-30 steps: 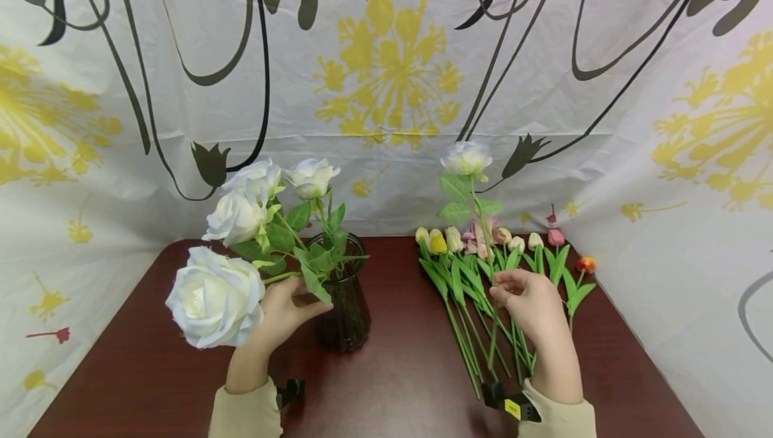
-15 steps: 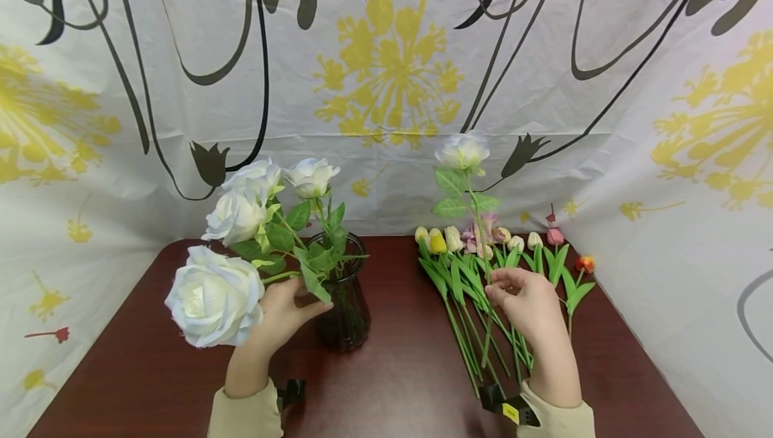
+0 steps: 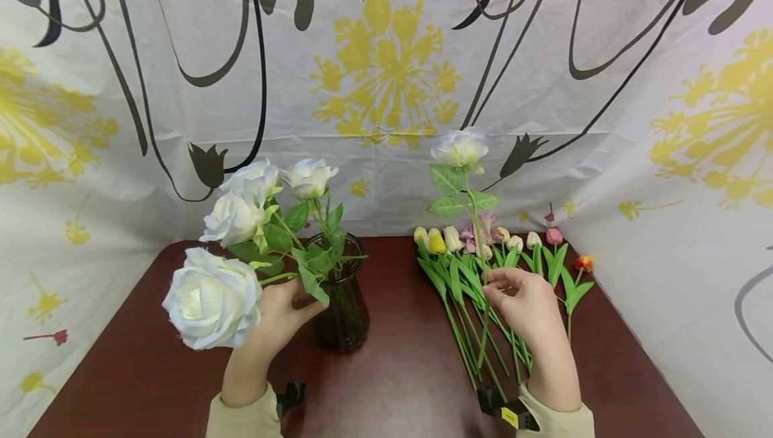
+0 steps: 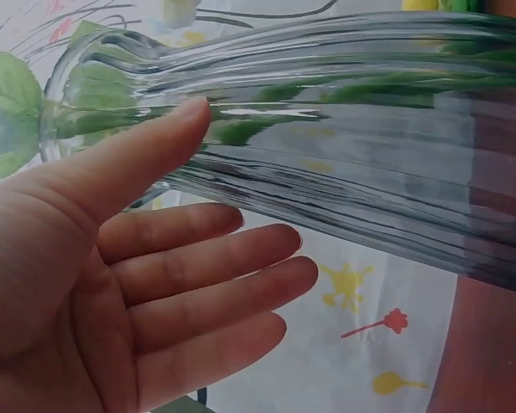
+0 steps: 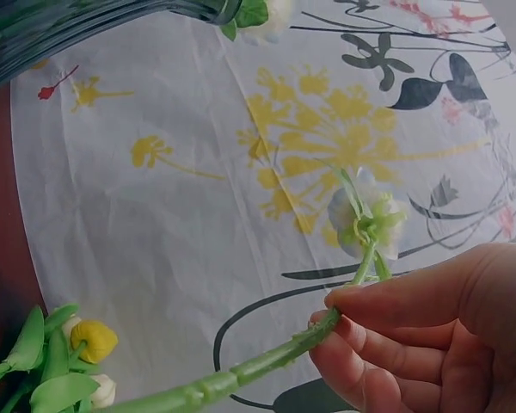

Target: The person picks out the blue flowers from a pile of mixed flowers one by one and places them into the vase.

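My right hand (image 3: 530, 307) pinches the green stem of a white rose (image 3: 461, 149) between thumb and fingertips. The rose stands upright over the tulips, its bloom at the top. In the right wrist view the stem (image 5: 275, 355) runs from the fingers down to the lower left. My left hand (image 3: 274, 320) is beside a dark, ribbed glass vase (image 3: 344, 320). In the left wrist view the thumb (image 4: 155, 146) overlaps the vase near its neck, and the other fingers extend loosely below it. Several white roses (image 3: 214, 297) lean left out of the vase, partly covering the left hand.
Several tulips (image 3: 453, 240), yellow, white, pink and orange, lie on the right of the dark red table (image 3: 410, 371), around a pink flower (image 3: 483, 225). A white cloth (image 3: 386, 183) with printed flowers hangs behind and at both sides.
My right hand has shifted slightly left, and the white rose in it has risen and moved left, its stem end higher. The left hand, vase and its roses have stayed put.
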Tool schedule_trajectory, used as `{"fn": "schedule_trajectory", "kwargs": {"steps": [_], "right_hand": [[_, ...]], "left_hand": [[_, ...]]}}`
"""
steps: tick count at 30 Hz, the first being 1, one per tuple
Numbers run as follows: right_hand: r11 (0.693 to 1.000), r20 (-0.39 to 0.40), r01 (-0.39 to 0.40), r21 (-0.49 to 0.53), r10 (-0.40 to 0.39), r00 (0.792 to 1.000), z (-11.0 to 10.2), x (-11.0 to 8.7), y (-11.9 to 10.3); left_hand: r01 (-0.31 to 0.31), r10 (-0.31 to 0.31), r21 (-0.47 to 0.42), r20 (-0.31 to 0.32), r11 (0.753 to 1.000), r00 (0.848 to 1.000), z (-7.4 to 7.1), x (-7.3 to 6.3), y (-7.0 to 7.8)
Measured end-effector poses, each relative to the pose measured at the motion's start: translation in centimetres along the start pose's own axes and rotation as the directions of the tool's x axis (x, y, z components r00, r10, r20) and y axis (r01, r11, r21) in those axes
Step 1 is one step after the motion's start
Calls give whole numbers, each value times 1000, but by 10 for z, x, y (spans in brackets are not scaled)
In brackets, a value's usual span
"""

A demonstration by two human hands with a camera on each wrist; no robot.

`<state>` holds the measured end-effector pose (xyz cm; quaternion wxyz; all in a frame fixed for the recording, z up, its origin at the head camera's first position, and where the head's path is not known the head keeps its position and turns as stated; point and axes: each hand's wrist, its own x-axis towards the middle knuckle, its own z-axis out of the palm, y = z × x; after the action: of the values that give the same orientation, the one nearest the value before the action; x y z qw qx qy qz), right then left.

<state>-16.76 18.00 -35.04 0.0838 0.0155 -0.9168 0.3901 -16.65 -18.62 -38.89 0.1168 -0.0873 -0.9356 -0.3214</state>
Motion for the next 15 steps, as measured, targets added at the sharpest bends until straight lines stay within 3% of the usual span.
{"fn": "schedule_trajectory", "kwargs": {"steps": [4,10,15], "right_hand": [[1000,1,8,9,-8,1000,1,-1,-3],[1000,-1,28,4,-28,1000,3,-3,-8],[999,-9,54,9,-54,999,6,-4,-12]], "left_hand": [[-8,8,7,-9,1000,1000,-3,-2,4],[31,-30,-10,74,999,997,-8,-5,12],[18,-14,-43,100,999,995,-12,-7,16]]}}
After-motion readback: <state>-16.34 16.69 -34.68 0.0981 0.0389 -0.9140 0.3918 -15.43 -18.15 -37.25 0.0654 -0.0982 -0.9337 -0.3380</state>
